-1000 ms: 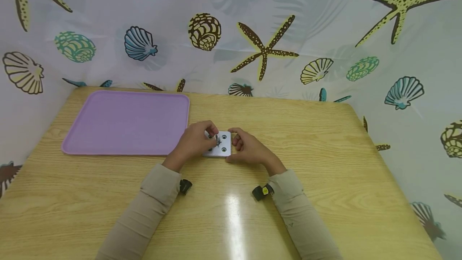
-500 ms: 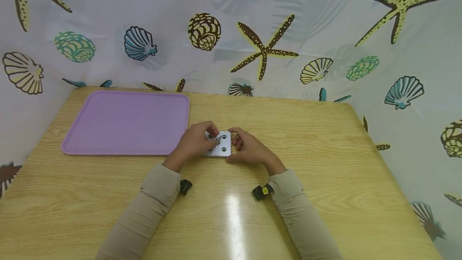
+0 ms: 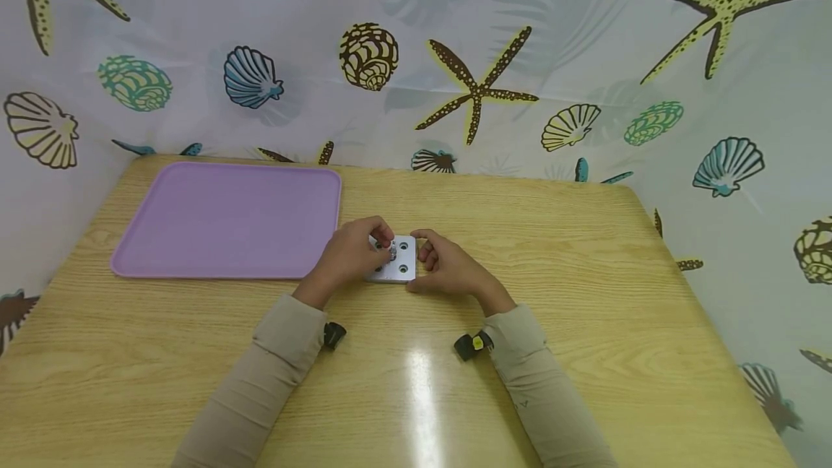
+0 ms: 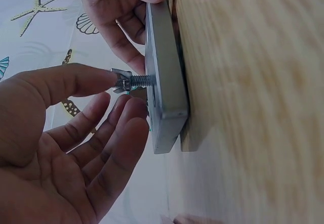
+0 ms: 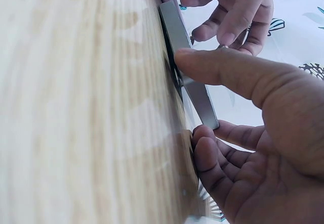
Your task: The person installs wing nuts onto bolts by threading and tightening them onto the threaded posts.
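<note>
A silver metal plate (image 3: 404, 258) with several countersunk holes lies at mid-table, and a threaded bolt (image 4: 142, 81) stands up from its face. On that bolt sits a wing nut (image 4: 123, 84). My left hand (image 3: 354, 248) has its thumb tip against the wing nut, with the fingers curled around the other side. From the right, my right hand (image 3: 451, 266) grips the plate's edges between thumb and index finger. In the right wrist view, the thumb presses the near side of the plate (image 5: 200, 97). A dark, narrow gap shows beneath the plate; what lies there is hidden.
A purple tray (image 3: 234, 222) lies on the wooden table (image 3: 552, 273) at the back left, close to my left hand. A curtain (image 3: 292, 121) printed with shells and starfish hangs behind the table and along its sides.
The wing nut shows at a different angle between my left fingers, which have shifted slightly. My right hand and the plate stay in place.
</note>
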A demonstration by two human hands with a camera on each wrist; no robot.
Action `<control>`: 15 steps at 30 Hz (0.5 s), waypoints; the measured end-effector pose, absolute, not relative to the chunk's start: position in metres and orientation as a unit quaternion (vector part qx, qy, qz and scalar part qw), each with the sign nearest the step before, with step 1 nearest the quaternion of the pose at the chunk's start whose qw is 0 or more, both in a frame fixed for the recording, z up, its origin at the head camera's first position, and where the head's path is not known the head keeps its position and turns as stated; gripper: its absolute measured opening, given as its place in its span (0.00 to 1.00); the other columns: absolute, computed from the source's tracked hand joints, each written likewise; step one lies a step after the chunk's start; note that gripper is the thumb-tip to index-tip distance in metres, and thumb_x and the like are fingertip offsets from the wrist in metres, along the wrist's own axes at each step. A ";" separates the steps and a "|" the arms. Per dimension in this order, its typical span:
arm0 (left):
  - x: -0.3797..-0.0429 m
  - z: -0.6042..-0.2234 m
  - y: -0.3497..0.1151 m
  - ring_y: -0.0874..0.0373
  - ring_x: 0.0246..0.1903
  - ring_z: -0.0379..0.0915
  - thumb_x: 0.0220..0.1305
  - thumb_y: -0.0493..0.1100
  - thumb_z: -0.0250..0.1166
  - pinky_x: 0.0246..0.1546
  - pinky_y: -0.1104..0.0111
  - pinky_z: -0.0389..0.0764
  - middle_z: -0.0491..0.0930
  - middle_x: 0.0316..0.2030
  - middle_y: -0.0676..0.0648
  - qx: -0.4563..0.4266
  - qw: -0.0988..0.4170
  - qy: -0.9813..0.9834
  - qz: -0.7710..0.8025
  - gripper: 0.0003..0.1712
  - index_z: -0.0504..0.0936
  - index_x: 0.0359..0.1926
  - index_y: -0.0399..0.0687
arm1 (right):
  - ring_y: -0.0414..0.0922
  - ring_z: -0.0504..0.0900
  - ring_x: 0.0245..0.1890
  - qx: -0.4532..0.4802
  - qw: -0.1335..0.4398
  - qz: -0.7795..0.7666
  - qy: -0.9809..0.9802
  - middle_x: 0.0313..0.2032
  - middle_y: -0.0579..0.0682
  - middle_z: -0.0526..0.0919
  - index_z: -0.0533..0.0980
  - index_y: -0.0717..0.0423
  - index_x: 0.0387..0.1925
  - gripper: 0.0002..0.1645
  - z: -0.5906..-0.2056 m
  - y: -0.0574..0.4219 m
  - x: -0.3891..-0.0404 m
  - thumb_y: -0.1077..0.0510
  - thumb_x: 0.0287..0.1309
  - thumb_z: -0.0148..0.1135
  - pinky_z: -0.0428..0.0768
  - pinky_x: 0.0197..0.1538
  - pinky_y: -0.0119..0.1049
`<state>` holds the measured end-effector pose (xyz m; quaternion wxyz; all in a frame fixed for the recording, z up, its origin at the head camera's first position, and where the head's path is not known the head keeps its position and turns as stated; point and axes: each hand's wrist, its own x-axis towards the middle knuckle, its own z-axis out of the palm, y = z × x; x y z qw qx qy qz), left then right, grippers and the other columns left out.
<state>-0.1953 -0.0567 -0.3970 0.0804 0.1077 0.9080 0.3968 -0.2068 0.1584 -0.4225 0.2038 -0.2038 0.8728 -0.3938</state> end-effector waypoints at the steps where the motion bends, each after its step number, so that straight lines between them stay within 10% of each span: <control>1: -0.195 -0.397 -0.057 0.54 0.40 0.79 0.56 0.39 0.70 0.43 0.62 0.74 0.86 0.41 0.47 0.108 0.084 0.908 0.397 0.12 0.81 0.42 0.47 | 0.44 0.71 0.39 -0.205 0.203 -0.394 0.873 0.45 0.53 0.74 0.61 0.55 0.71 0.51 -0.422 0.159 -0.207 0.59 0.48 0.78 0.73 0.48 0.35; 15: -0.195 -0.400 -0.056 0.53 0.40 0.80 0.60 0.41 0.69 0.42 0.62 0.75 0.86 0.41 0.47 0.119 0.083 0.911 0.386 0.09 0.81 0.41 0.48 | 0.45 0.72 0.40 -0.209 0.203 -0.391 0.873 0.45 0.55 0.75 0.60 0.57 0.71 0.51 -0.420 0.159 -0.206 0.58 0.49 0.78 0.73 0.47 0.35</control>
